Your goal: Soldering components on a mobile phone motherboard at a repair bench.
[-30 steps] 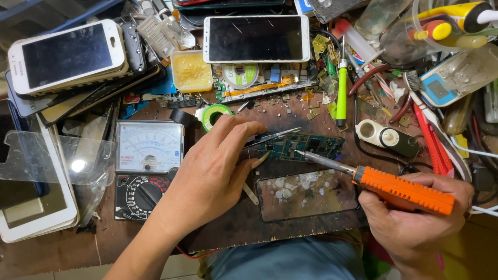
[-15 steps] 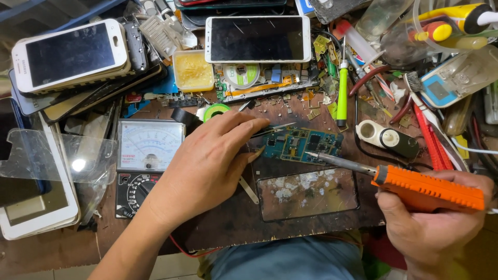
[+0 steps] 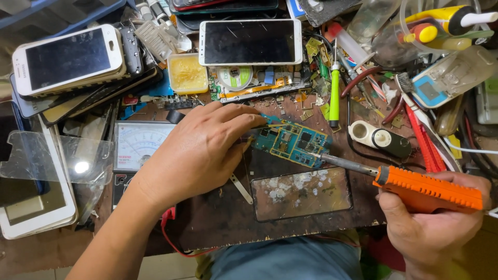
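A small blue-green circuit board [image 3: 293, 141] lies on a dark work mat [image 3: 218, 218] in the middle of the bench. My left hand [image 3: 199, 150] rests palm down beside the board, its fingers pinching thin metal tweezers [image 3: 270, 126] whose tips lie over the board's near edge. My right hand [image 3: 430, 228] grips the orange handle of a soldering iron [image 3: 428, 189]. The iron's metal tip touches the board's right edge.
A stained glass panel [image 3: 301, 193] lies below the board. An analog multimeter [image 3: 136, 142] sits left, under my wrist. Several phones [image 3: 67, 59] are stacked at upper left, one [image 3: 250, 42] at top centre. A green screwdriver [image 3: 334, 93], red pliers [image 3: 423, 140] and tools crowd the right.
My right hand drew the iron back to the right, then brought its tip in to the board's right edge. My left hand stayed on the board with the tweezers.
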